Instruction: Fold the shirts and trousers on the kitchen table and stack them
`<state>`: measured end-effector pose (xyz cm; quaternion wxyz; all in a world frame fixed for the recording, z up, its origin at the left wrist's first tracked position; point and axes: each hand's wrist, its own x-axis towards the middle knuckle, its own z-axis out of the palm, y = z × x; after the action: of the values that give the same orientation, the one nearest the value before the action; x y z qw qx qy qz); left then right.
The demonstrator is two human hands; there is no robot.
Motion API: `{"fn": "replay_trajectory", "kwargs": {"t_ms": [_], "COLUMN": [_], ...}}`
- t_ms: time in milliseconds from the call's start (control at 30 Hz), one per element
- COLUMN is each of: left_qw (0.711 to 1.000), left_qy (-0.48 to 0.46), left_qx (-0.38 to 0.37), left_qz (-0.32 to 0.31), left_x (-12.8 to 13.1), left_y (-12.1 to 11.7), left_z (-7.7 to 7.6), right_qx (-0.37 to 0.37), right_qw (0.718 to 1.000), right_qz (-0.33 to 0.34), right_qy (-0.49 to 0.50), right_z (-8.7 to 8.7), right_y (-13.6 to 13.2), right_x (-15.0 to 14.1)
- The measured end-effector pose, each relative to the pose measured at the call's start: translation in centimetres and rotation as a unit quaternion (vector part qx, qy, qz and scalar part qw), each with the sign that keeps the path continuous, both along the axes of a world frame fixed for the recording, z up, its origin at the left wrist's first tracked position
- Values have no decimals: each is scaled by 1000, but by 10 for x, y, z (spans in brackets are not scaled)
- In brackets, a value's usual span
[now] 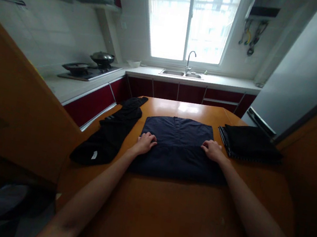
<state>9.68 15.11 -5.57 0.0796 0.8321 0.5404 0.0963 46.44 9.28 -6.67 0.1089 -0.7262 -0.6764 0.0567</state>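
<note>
Navy garment lies part-folded on the tabletop, L hand & R hand at its sides — each grip near-closed, pinching cloth AFAICT — so best go level, taut, w/o creases.

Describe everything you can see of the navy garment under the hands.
The navy garment looks like soft, matte cloth, lightly creased. It lies flat on the brown table, roughly rectangular, wider toward the person. A seam or placket runs down its upper middle; a crosswise line suggests a fold. The left hand and right hand touch opposite sides.
</note>
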Motion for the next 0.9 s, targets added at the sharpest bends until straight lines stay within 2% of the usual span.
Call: {"fn": "replay_trajectory", "kwargs": {"t_ms": [133,367,467,533,633,700,733,800,900], "left_qw": [1000,999,999,998,991,984,983,984,988], "left_qy": [-5,-2,6,1,-8,1,9,23,26], "left_qx": [7,38,45,67,89,80,74,67,61], "left_qz": [-12,5,20,5,-101,-158,-167,-163,-141], "left_x": [-1,13,23,36,60,74,78,80,67], "left_y": [4,14,5,-12,-42,-58,-63,-68,-64], "left_z": [4,4,3,2,-8,-19,-25,-33,-35], "right_qx": [1,20,27,58,106,92,81,60,43], "right_qw": [1000,999,998,997,992,987,985,985,993], "right_qz": [24,1,-12,-12,69,133,153,161,114], "right_qy": [-4,-33,-55,-59,-14,11,14,13,4], "right_z": [3,14,13,10,-1,-11,-16,-25,-33], "right_y": [3,16,8,-5,-29,-42,-46,-48,-43], "right_x": [12,18,-1,-26,-75,-102,-110,-112,-84]}}
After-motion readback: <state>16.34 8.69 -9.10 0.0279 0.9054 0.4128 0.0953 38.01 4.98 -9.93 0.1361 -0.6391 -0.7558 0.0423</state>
